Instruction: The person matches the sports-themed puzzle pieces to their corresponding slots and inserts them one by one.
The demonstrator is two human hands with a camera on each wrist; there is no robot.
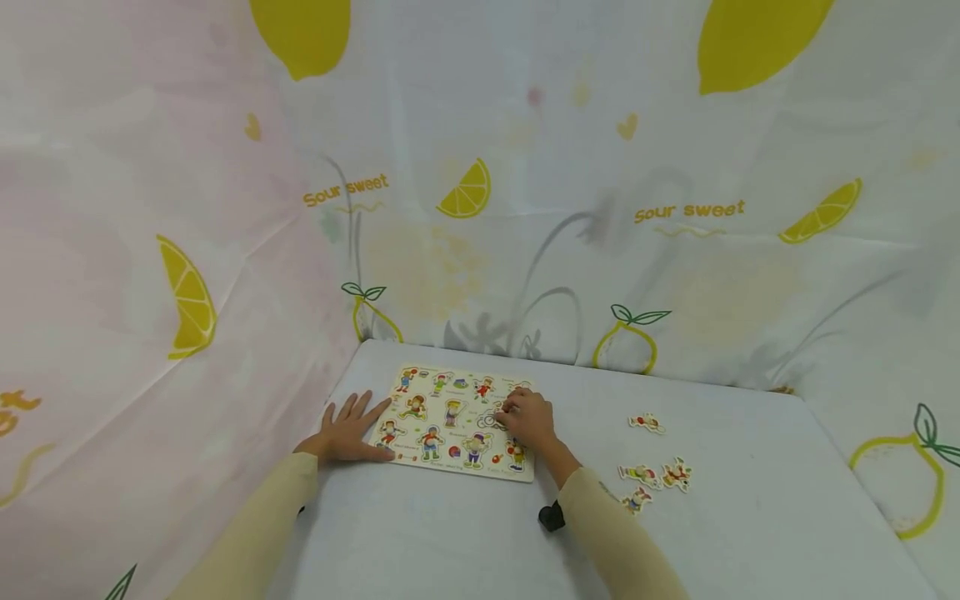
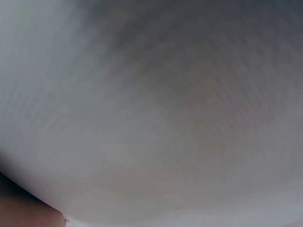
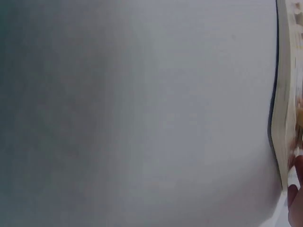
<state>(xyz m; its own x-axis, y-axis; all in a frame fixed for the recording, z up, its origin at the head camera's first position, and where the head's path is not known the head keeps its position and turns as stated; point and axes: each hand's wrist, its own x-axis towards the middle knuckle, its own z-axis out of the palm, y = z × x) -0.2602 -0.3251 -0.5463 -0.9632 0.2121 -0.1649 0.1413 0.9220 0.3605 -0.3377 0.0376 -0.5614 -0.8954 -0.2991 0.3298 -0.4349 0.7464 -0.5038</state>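
Left hand (image 1: 348, 429): yours lies palm down on the cloth, fingers spread and released; index fingertip meets the board's left edge, thumb tip at its near left corner.
Right hand (image 1: 529, 419): yours reaches over the board's right edge, fingers bent down to its surface; cannot tell whether they pinch a piece, fingertips partly hidden.
Backdrop (image 1: 540, 125): pale fabric on the sides in front of you, printed with lemons and "Sour sweet" lettering.
Table (image 1: 465, 533): white-covered, spread before you; it fills most of the right wrist view. Left wrist view blurred.
Sleeves (image 1: 247, 533): beige, on both your forearms.
Picture board (image 1: 468, 477): lies flat on the table's left part, between your hands; its edge shows at the far right of the right wrist view.
Figures: colourful, in rows across the board; your right hand partly covers the upper right one.
Bicycle outline (image 1: 490, 420): line drawing on the board, just beside your right fingertips.
Loose pieces: four seen on the table, right of your right hand, apart from the board. Upper piece (image 1: 647, 423) alone; left piece (image 1: 639, 476) just beside right piece (image 1: 677, 475); lower piece (image 1: 637, 500) nearest your sleeve.
Black object (image 1: 551, 517): small, beside your right sleeve.
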